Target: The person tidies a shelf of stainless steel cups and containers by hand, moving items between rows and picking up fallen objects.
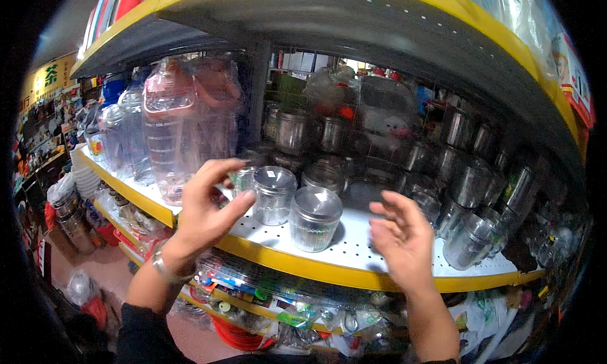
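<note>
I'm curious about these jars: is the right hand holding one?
No, the right hand is open, with a visible gap between it and the front jar.

We find side access to the front jar (316, 228) from the right, across a strip of perforated shelf (358, 236) ahead of the right hand (403, 237). On its left, the neighbouring jar (274, 203) stands just beside it and blocks entry; whether the left hand (212, 206) touches that jar, we cannot tell. Behind, we meet more jars (324, 176). Large bottles (169, 127) bound the left, clear canisters (471, 237) the right. Overhead, we have clearance up to the upper shelf (303, 22)
</note>
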A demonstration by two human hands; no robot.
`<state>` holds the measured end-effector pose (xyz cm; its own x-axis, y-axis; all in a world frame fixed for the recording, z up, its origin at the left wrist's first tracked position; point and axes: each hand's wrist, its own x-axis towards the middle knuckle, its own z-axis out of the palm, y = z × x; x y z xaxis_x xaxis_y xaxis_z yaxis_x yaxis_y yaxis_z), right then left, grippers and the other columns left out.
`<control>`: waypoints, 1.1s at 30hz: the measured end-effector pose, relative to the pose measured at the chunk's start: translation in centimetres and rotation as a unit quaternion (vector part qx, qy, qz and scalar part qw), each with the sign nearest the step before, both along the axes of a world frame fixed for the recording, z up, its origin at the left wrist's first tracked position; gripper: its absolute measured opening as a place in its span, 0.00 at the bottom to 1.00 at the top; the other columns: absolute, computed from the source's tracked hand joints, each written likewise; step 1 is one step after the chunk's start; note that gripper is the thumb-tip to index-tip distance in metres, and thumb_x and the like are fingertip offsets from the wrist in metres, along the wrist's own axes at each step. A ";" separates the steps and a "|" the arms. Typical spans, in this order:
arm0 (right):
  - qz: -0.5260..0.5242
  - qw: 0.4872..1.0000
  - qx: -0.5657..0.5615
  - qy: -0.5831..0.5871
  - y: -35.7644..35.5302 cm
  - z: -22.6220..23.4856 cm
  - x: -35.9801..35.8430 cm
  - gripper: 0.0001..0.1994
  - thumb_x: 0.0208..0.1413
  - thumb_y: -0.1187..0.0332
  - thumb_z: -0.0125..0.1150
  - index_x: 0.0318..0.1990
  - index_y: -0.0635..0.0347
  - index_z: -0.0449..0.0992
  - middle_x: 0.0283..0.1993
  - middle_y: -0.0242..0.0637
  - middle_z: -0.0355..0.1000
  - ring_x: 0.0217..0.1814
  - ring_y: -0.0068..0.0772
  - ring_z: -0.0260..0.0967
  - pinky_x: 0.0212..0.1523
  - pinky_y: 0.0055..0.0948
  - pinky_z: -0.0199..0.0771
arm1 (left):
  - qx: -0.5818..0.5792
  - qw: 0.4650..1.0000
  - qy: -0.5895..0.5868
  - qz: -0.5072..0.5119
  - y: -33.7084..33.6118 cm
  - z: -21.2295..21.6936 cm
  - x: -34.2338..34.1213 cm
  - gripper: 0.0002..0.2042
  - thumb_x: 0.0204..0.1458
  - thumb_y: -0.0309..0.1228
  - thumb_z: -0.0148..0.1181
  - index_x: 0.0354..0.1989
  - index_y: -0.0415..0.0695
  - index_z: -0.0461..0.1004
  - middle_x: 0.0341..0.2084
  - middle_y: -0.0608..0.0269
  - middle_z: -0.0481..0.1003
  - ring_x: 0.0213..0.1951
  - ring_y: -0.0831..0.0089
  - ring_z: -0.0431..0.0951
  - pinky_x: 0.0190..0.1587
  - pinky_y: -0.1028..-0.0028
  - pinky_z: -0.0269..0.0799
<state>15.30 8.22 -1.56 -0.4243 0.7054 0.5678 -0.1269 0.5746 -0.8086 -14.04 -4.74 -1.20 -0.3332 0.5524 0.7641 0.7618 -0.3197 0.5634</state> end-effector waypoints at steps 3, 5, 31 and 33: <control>0.188 0.979 -0.062 0.051 -4.6 -1.5 2.0 0.25 0.63 0.60 0.65 0.58 0.73 0.69 0.53 0.56 0.75 0.54 0.39 0.77 0.56 0.36 0.79 | -0.079 0.868 0.058 -0.486 -4.7 0.0 1.9 0.15 0.55 0.30 0.68 0.49 0.40 0.80 0.39 0.52 0.80 0.42 0.62 0.80 0.39 0.69 0.74; 0.294 0.952 -0.049 -0.076 -7.9 -2.7 2.4 0.23 0.65 0.58 0.62 0.56 0.71 0.71 0.58 0.56 0.74 0.58 0.44 0.76 0.60 0.41 0.76 | -0.112 0.725 0.143 -0.665 -4.9 0.0 6.7 0.10 0.61 0.31 0.62 0.46 0.41 0.81 0.32 0.56 0.79 0.32 0.62 0.77 0.40 0.65 0.74; -0.274 0.954 -0.070 -0.103 -4.3 -20.0 8.8 0.14 0.51 0.70 0.71 0.41 0.68 0.74 0.38 0.49 0.72 0.37 0.46 0.73 0.38 0.40 0.75 | -0.278 0.864 -0.089 -0.410 3.7 -19.2 13.8 0.16 0.54 0.33 0.70 0.48 0.41 0.79 0.26 0.66 0.79 0.25 0.78 0.75 0.28 0.75 0.70; -0.408 0.893 0.022 -0.188 -0.4 -22.4 10.5 0.20 0.50 0.67 0.72 0.46 0.70 0.74 0.41 0.55 0.72 0.42 0.57 0.73 0.41 0.49 0.75 | -0.408 0.893 -0.057 -0.183 6.7 -17.8 15.7 0.19 0.52 0.40 0.73 0.41 0.36 0.77 0.28 0.58 0.78 0.30 0.74 0.76 0.32 0.73 0.72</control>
<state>25.81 7.84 -23.92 0.0535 0.8479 0.5275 0.6244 0.3838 -0.6803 1.66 2.01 -19.03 -0.0649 0.9974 0.0301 0.6138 0.0161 0.7893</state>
